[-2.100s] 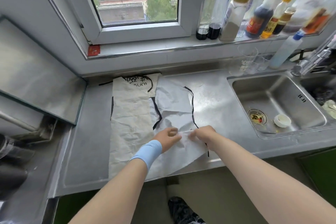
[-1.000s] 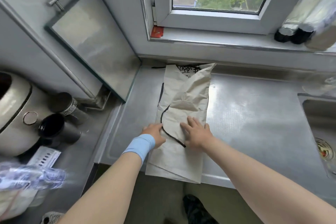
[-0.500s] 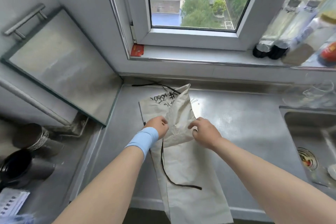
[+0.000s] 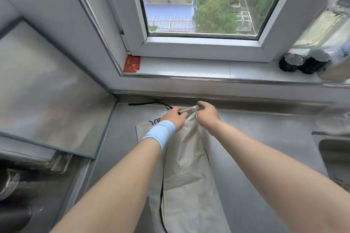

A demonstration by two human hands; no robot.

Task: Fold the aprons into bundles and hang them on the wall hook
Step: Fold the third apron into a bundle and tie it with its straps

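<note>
Head view: the apron [image 4: 186, 166], already narrowed into a long strip, is pinched at its far end by both hands. A raised fold of cloth is gripped between thumb and curled fingers of the left hand [image 4: 175, 118] and of the right hand [image 4: 207, 113], the two held close together with the fabric peak between them. Compared with half a second before, the pinched fold is seen carried further toward the wall, over the printed end of the apron. This is judged to be a fold along the length, a step toward the bundle; nothing is hung yet.

From the grip, the strip runs back toward the person along the steel counter [image 4: 255, 138], its near end out of frame. A black strap [image 4: 149, 103] trails just beyond the left hand. Well off to the right, a sink [image 4: 331, 155] is partly seen.
</note>
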